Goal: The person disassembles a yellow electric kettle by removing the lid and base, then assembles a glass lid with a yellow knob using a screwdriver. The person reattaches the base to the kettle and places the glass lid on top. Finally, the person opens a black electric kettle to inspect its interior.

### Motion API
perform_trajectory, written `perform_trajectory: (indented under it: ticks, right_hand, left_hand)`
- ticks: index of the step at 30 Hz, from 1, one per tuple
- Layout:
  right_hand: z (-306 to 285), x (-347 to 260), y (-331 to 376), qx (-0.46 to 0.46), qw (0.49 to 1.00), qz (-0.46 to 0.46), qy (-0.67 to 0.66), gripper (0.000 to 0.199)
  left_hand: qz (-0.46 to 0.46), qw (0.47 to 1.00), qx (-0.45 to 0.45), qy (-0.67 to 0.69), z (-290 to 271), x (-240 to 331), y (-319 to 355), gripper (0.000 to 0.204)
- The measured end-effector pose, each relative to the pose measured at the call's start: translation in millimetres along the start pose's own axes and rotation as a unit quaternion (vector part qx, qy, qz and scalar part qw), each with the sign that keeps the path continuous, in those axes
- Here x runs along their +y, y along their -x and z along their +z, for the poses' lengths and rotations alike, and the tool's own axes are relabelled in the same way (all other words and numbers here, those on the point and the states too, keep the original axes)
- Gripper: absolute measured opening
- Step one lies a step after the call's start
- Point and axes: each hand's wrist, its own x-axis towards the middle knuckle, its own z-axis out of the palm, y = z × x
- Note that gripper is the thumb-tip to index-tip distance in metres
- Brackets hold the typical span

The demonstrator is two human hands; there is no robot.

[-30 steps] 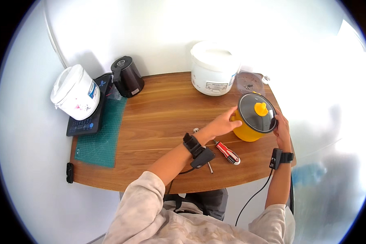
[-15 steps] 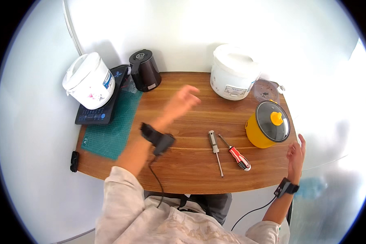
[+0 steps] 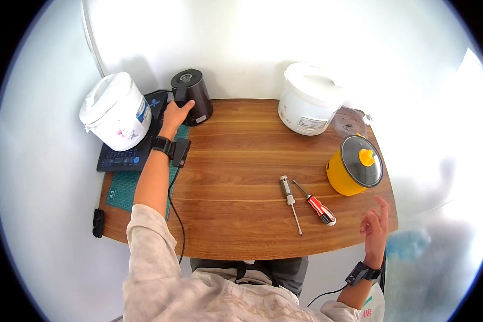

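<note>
At the back left of the table, my left hand (image 3: 177, 114) is closed round the handle of a dark electric kettle (image 3: 200, 99), which stands upright with its lid down. The fingers' far side is hidden behind the handle. My right hand (image 3: 375, 225) hovers by the table's right front edge, holding nothing, its index finger raised and apart from the loosely bent others. Just beyond it stands a yellow electric pot (image 3: 340, 174) with a glass lid (image 3: 354, 161). Two screwdrivers lie left of that hand: a grey-handled one (image 3: 286, 188) and a red-and-white one (image 3: 322, 209).
A white rice cooker (image 3: 118, 121) sits on a black induction cooker (image 3: 121, 161) at the left, partly over a green cutting mat (image 3: 122, 188). Another white rice cooker (image 3: 306, 107) stands at the back, beside a clear round lid (image 3: 350, 123). Walls border the wooden table (image 3: 231, 214).
My left hand has swung left from above the table's middle and taken hold of the kettle's handle. My right hand has come slightly down and left.
</note>
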Motion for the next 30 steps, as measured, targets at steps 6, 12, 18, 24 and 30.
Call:
perform_trajectory:
  ticks: [6, 12, 18, 24, 30]
  right_hand:
    - [9, 2, 15, -0.097, 0.993, 0.037, 0.053, 0.044]
    - [27, 10, 21, -0.174, 0.983, 0.059, 0.018, 0.040]
    - [47, 16, 27, -0.283, 0.956, 0.059, 0.044, 0.034]
    - [66, 20, 29, -0.373, 0.919, 0.012, 0.126, 0.029]
    - [96, 35, 19, -0.312, 0.910, -0.106, 0.251, 0.031]
  left_hand:
    - [-0.045, 0.998, -0.003, 0.048, -8, 4, 18, 0.045]
    - [-0.037, 0.994, -0.064, 0.081, -30, 15, 64, 0.037]
    - [-0.034, 0.981, -0.163, 0.100, -50, 27, 139, 0.034]
    - [-0.013, 0.966, -0.228, 0.121, -77, 44, 220, 0.024]
    - [-0.010, 0.963, -0.245, 0.113, -82, 50, 296, 0.031]
